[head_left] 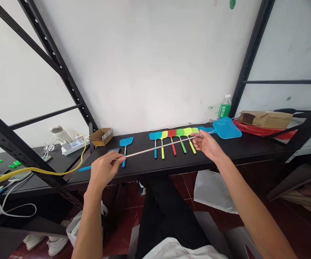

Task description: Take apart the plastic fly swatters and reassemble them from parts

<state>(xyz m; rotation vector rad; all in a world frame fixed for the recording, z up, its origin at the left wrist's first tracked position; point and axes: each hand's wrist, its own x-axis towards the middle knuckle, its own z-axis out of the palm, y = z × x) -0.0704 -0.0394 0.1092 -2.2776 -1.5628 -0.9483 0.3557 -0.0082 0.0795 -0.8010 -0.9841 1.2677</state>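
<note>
A long fly swatter (227, 128) with a blue mesh head and a thin metal rod is stretched across in front of me, above the black table. My left hand (106, 167) is closed around its rod near the blue handle, which sticks out to the left. Close to the head, my right hand (205, 142) pinches the other end of the rod. Behind the rod, several short fly swatters lie in a row, among them a red one (172, 133) and a green one (181, 133). Apart from them, a blue fly swatter (126, 142) lies farther left.
A small cardboard box (100, 137) sits at the table's left, near a white power strip (76, 145). A yellow cable (42, 169) hangs across the left rack post. A green-labelled bottle (225, 107) and brown paper package (265, 118) stand right. Another person's hand shows far left.
</note>
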